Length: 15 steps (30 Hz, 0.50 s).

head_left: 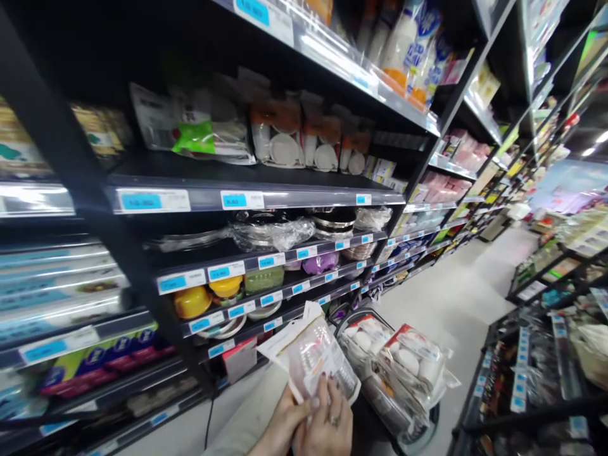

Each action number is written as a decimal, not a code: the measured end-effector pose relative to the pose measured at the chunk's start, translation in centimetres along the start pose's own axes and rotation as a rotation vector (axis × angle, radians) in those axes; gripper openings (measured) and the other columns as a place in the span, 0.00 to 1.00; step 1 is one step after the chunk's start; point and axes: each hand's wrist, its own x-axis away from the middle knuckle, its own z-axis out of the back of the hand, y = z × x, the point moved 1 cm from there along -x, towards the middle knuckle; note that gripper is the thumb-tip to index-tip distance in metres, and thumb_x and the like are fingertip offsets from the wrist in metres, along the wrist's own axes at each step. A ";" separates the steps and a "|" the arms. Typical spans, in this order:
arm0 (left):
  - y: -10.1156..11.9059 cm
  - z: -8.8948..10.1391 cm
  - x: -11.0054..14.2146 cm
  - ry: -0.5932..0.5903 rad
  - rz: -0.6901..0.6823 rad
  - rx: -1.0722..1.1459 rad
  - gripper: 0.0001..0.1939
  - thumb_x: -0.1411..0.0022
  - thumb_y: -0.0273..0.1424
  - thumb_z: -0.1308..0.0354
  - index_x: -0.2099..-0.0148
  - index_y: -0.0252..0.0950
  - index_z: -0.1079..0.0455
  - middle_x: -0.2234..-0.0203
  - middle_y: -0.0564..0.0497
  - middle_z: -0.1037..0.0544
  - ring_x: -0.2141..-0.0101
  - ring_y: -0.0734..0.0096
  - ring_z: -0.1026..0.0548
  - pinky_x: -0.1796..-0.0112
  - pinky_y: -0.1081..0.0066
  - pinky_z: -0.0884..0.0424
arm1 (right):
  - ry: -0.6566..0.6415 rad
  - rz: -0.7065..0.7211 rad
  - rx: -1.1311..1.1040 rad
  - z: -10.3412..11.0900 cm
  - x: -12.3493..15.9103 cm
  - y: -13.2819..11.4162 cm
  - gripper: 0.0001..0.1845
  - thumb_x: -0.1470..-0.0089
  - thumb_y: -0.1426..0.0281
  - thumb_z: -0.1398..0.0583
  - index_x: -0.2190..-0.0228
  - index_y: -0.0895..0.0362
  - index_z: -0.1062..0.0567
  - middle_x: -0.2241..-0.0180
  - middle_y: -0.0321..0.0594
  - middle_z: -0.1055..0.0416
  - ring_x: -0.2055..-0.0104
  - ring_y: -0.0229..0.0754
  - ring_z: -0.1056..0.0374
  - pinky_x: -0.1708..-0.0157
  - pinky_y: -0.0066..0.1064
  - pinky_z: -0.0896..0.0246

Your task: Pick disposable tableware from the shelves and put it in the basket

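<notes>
Low in the head view, both my hands hold one clear plastic packet with a white card header [311,356]. My left hand [285,424] grips its lower left edge, thumb on the front. My right hand [329,423], with a ring on one finger, closes on the packet's bottom edge. Just right of the packet stands a shopping basket [380,396] filled with similar red-and-white packets of cups [413,361]. On the black shelf above hang more packets of white cups [285,142].
Black shelving [213,193] with blue price tags runs along the left, holding yellow bowls [192,302], wrapped trays and boxed rolls. The aisle floor [451,297] stretches to the far right. Another low display rack [536,373] stands at the right.
</notes>
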 end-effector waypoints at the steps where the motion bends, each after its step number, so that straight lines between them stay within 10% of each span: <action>1: 0.8 -0.2 -0.3 0.031 -0.015 0.029 0.39 0.61 0.43 0.27 0.47 0.33 0.33 0.54 0.39 0.23 0.49 0.48 0.28 0.44 0.58 0.37 | -0.007 0.051 -0.030 0.1 -0.4 -0.3 0.24 0.44 0.71 0.46 0.45 0.61 0.33 0.53 0.56 0.30 0.53 0.59 0.33 0.54 0.52 0.38; 5: 4.1 0.9 -2.1 0.094 -0.073 0.069 0.39 0.63 0.39 0.27 0.47 0.32 0.30 0.59 0.42 0.20 0.50 0.47 0.27 0.45 0.57 0.35 | -0.041 0.216 -0.282 0.9 -2.1 1.4 0.21 0.47 0.69 0.42 0.50 0.54 0.29 0.57 0.47 0.28 0.53 0.53 0.32 0.52 0.47 0.36; 8: 5.1 2.8 -3.0 0.030 -0.015 0.076 0.38 0.65 0.37 0.29 0.49 0.30 0.28 0.62 0.41 0.20 0.51 0.44 0.27 0.45 0.54 0.36 | -0.079 0.013 -0.460 1.4 -4.0 4.5 0.24 0.50 0.67 0.37 0.49 0.53 0.29 0.54 0.47 0.29 0.51 0.52 0.33 0.51 0.45 0.35; 15: 1.0 6.5 -3.9 -0.261 0.251 -0.024 0.34 0.66 0.39 0.36 0.52 0.30 0.26 0.57 0.38 0.21 0.49 0.36 0.30 0.45 0.45 0.41 | -0.857 -0.434 -1.131 -0.5 -6.0 6.0 0.43 0.61 0.59 0.31 0.44 0.57 0.35 0.57 0.43 0.26 0.59 0.49 0.29 0.59 0.36 0.32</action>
